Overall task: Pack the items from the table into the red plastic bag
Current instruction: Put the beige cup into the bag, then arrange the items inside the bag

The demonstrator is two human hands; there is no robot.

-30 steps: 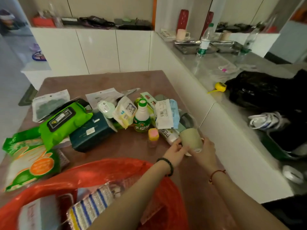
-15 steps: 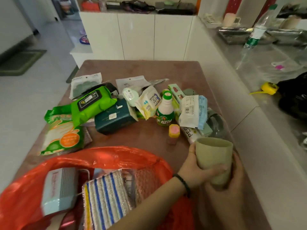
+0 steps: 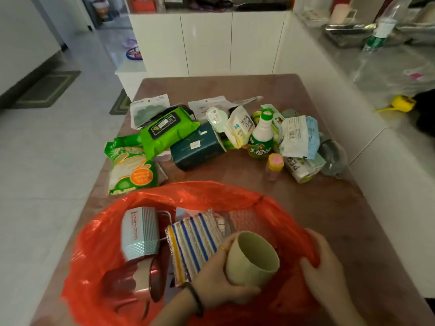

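As hand (image 3: 219, 287) grips, cup (image 3: 239, 272) tilted, mouth up

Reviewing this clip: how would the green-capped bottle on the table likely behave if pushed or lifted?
The bottle stands upright, tall with a narrow neck, so a push near its top would probably tip it. Its round body could then roll. Its hard-looking plastic should lift stiffly, unlike the pouch beside it.

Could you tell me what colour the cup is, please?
The cup is pale green; head view.
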